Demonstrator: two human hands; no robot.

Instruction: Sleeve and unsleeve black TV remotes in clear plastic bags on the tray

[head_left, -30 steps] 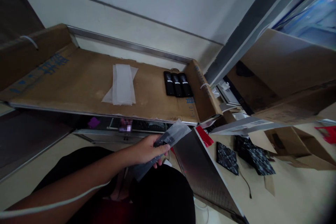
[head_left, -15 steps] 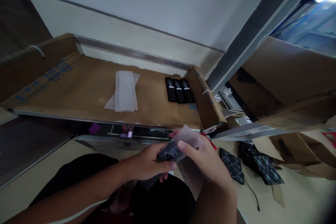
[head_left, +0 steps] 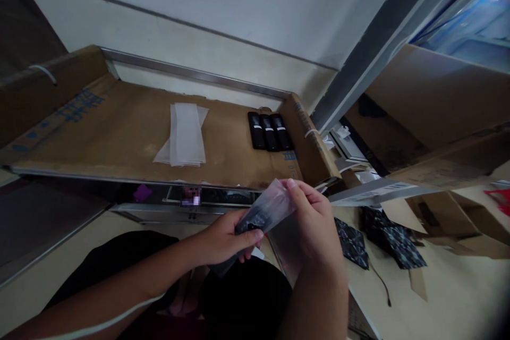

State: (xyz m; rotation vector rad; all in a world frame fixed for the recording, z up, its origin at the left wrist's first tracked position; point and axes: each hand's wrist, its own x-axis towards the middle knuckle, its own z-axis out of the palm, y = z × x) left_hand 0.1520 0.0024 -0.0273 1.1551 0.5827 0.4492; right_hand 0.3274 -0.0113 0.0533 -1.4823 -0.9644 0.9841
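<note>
A cardboard-lined bench (head_left: 119, 133) spans the far left. On it lie a stack of clear bags (head_left: 183, 134) at the middle and three black remotes (head_left: 270, 131) side by side at the far right. Near the middle, the left hand (head_left: 223, 239) has its fingers clamped on what seems a dark remote (head_left: 250, 223), while the right hand (head_left: 314, 223) pinches the clear bag (head_left: 273, 203) around it.
</note>
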